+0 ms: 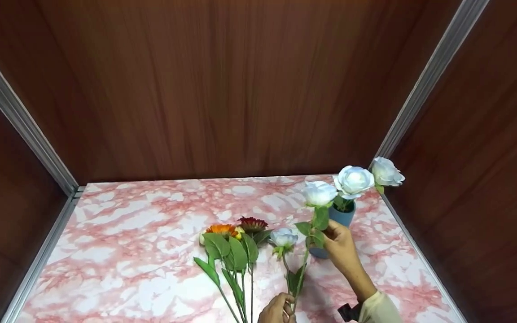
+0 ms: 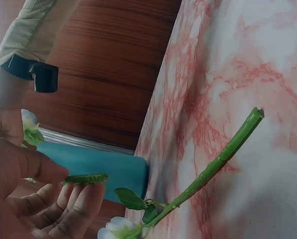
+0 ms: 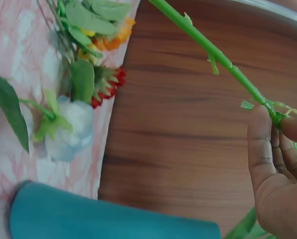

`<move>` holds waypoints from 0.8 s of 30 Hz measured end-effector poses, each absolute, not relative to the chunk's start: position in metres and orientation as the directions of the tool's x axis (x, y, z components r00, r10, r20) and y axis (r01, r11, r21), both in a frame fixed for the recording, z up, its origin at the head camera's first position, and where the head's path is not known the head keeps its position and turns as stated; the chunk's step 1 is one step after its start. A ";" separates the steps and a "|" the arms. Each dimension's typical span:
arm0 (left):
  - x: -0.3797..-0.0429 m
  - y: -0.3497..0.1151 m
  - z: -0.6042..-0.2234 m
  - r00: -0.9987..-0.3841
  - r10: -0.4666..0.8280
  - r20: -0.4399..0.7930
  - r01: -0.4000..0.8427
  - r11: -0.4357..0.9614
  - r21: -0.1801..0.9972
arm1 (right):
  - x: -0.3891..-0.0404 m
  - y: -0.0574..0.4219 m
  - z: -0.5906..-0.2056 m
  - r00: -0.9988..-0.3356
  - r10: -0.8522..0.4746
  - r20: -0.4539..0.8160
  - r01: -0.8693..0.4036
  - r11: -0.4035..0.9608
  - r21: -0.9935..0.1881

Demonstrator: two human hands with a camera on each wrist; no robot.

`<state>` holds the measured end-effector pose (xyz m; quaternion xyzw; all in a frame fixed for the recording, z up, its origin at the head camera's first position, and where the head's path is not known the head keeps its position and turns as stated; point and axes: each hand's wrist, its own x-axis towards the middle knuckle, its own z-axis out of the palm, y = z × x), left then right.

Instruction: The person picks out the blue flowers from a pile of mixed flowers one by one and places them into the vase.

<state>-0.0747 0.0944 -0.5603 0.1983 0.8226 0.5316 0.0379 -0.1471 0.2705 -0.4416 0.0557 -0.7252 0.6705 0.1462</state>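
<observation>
A white rose [image 1: 320,194] is held up at a slant, its leafy stem pinched by my right hand [image 1: 341,246] between thumb and fingertips, as the right wrist view confirms. Lower down, my left hand [image 1: 278,308] pinches the same stem near its cut end [image 2: 87,178]. Just behind my right hand stands a blue vase [image 1: 343,216], partly hidden by that hand, with two more white roses [image 1: 354,181] rising above it. Another white rose [image 1: 284,237] lies on the table beside the held stem; its green stem [image 2: 213,169] shows in the left wrist view.
Left of my hands, a group of loose flowers lies on the pink-and-white marbled table [image 1: 119,251], among them an orange flower [image 1: 222,230] and a dark red flower [image 1: 253,224]. Brown wood-grain panels [image 1: 222,89] with metal edge strips enclose the back and sides.
</observation>
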 end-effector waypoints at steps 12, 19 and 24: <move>-0.074 0.094 -0.561 -0.907 0.397 0.140 0.302 0.383 0.873 | -0.139 0.290 -0.429 -0.896 0.199 0.397 -0.383 0.106 -0.917; -0.074 0.094 -0.563 -0.906 0.402 0.131 0.294 0.378 0.878 | -0.140 0.301 -0.427 -0.884 0.255 0.392 -0.372 0.125 -0.920; -0.073 0.095 -0.564 -0.911 0.391 0.134 0.289 0.371 0.882 | -0.142 0.312 -0.427 -0.867 0.288 0.407 -0.391 0.114 -0.913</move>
